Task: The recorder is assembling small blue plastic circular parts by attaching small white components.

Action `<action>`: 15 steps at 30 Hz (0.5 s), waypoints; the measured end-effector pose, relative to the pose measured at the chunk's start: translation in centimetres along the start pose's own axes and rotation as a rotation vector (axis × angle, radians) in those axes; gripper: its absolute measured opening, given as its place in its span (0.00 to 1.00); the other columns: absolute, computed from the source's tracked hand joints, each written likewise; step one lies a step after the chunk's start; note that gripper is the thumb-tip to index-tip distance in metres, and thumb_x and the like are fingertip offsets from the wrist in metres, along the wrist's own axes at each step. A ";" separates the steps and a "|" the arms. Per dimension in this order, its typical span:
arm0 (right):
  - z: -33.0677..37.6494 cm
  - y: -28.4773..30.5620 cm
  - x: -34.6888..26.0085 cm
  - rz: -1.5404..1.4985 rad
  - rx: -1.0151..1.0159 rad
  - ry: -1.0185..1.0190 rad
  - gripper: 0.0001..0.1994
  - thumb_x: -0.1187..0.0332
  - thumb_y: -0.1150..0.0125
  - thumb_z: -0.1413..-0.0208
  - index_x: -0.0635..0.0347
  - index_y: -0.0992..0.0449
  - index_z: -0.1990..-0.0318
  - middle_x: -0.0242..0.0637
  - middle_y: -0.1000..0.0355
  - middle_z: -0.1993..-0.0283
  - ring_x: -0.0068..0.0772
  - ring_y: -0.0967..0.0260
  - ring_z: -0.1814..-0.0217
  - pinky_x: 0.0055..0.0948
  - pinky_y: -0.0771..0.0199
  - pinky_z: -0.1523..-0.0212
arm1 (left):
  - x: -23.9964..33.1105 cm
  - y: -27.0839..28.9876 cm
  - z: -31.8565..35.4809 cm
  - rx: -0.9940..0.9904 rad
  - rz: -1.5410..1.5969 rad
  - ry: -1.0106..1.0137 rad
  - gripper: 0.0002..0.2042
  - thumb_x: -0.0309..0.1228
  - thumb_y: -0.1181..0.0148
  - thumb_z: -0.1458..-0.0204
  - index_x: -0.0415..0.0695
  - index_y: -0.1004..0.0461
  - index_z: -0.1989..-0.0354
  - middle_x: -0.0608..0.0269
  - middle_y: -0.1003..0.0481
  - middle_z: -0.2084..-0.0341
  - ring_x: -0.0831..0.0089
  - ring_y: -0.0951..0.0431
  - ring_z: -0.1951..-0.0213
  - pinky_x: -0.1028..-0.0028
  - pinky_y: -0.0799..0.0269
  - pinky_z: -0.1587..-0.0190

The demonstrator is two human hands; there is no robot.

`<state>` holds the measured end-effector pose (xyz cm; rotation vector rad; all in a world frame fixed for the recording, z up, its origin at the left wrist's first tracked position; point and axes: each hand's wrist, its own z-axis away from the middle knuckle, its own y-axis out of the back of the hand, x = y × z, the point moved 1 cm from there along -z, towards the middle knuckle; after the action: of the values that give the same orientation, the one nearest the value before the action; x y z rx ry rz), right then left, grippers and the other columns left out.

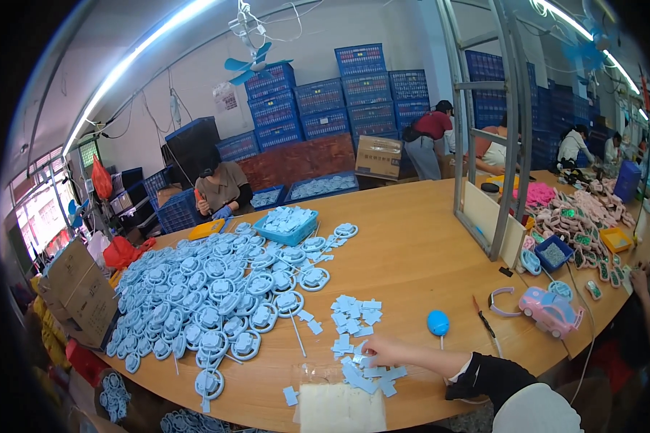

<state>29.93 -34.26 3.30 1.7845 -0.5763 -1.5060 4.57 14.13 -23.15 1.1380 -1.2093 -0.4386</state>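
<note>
Our right hand (pixel 383 351), fingers pinched on small flat blue plastic pieces (pixel 365 369) beside the clear bag (pixel 339 404). Beyond it, a shallow blue plastic tray (pixel 287 232) holding similar pieces.

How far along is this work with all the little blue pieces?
Hard to say exactly. A big heap of round blue parts already covers the wooden table, and a blue tray behind it is full. In hand: the right hand reaches into the small flat blue pieces. Many of these lie loose, so plenty seems left. The left hand is out of view.
</note>
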 end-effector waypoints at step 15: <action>1.5 1.4 -0.6 -0.249 0.044 -0.179 0.15 0.69 0.35 0.62 0.63 0.27 0.64 0.38 0.29 0.66 0.30 0.31 0.64 0.28 0.30 0.65 | 2.4 11.6 2.5 0.281 -0.573 0.106 0.13 0.39 0.41 0.65 0.41 0.26 0.75 0.51 0.29 0.77 0.56 0.31 0.72 0.59 0.37 0.71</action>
<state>28.51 -35.01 4.66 1.8189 -0.4896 -1.8498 -0.11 16.00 -12.09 1.7381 -0.8545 -0.6406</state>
